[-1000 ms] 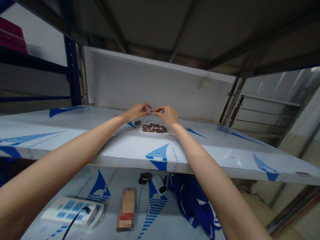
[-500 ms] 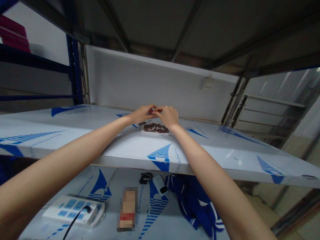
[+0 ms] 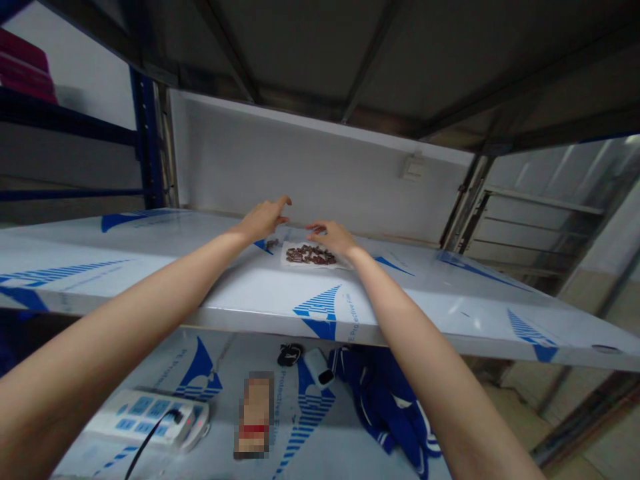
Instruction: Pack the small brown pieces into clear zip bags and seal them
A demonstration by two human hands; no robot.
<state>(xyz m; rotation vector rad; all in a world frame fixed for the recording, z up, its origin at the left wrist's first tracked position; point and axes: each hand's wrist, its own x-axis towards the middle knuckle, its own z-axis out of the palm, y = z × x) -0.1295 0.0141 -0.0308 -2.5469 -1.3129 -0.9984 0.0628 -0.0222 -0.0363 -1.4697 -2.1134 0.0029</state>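
A pile of small dark brown pieces [image 3: 309, 254], too small to name, lies on a white sheet or shallow tray [image 3: 320, 265] on the upper shelf. Just behind its right side, my right hand [image 3: 336, 238] hovers with fingers bent and apart; nothing shows in it. My left hand [image 3: 263, 220] is to the left of the pile, thumb and index finger spread, holding nothing that I can see. Below that hand a few similar dark pieces [image 3: 273, 244] rest on the shelf.
The film-covered upper shelf [image 3: 240, 293] has a front edge under my forearms. On the lower shelf are a white power strip [image 3: 150, 417] with a black cable, a pale blue device [image 3: 318, 368], a small black item [image 3: 290, 355] and blue clothing [image 3: 385, 407]. A metal shelf [image 3: 310, 53] hangs overhead.
My hands were together above the pile, fingertips meeting. Now they are apart: the left has moved left and its fingers have spread, while the right has lowered slightly behind the pile.
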